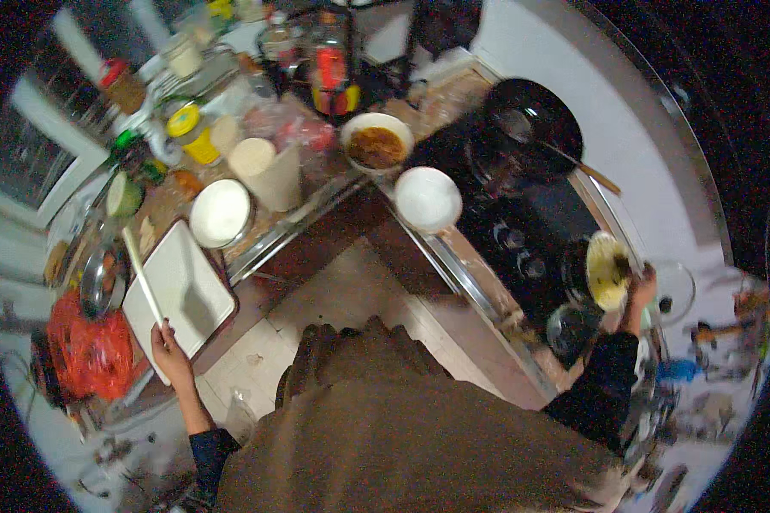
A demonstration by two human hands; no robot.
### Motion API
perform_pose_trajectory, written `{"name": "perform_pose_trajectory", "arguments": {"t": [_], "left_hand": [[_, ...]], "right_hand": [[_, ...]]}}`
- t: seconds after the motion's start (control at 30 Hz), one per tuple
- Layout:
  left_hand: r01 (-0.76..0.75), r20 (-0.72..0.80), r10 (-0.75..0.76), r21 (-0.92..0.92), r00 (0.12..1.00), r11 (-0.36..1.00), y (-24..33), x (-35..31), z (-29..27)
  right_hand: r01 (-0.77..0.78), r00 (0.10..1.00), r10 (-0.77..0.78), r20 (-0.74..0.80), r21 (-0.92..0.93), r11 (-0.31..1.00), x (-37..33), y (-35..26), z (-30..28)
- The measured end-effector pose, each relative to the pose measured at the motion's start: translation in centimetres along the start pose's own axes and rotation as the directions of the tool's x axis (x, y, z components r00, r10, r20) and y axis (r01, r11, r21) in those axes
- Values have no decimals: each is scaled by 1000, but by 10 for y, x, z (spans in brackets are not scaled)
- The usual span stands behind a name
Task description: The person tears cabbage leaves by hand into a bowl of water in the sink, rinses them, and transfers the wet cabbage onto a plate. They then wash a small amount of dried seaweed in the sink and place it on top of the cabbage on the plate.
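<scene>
My left hand is closed round a long pale stick. That stick slants over a white rectangular board on the left counter. At the far right my right hand is closed at the edge of a round pan with yellow contents and a dark patch. Blur hides what its fingers grip. A dark rounded vessel stands just below that pan, and a clear glass lid is beside the hand.
A white bowl sits by the black stove, near a bowl of brown food. A black wok is at the back burner. Left of centre stand a white container, a yellow-lidded jar and a red plastic bag.
</scene>
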State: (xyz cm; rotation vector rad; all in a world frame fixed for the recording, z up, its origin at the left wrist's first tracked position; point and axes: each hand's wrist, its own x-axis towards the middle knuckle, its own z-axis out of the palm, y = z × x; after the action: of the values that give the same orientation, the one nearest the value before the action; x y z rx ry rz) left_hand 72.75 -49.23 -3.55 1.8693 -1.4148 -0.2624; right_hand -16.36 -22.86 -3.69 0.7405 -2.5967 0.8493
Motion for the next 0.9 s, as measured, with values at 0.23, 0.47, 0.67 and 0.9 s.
{"name": "perform_pose_trajectory", "arguments": {"t": [0.23, 0.47, 0.67, 0.9], "left_hand": [[103, -87, -89, 181, 992, 978, -23, -22, -1], [119, -14, -121, 295, 993, 948, -49, -36, 5], [107, 13, -121, 383, 993, 918, -77, -24, -2], [70, 99, -102, 289, 990, 955, -95, 16, -6]], "right_hand": [[152, 988, -147, -55, 574, 805, -6, -74, 1], [483, 865, -491, -99, 424, 766, -87, -294, -14], [487, 808, -588, -22, 586, 648, -108, -339, 14], [318, 840, -517, 165, 622, 715, -184, -409, -8]]}}
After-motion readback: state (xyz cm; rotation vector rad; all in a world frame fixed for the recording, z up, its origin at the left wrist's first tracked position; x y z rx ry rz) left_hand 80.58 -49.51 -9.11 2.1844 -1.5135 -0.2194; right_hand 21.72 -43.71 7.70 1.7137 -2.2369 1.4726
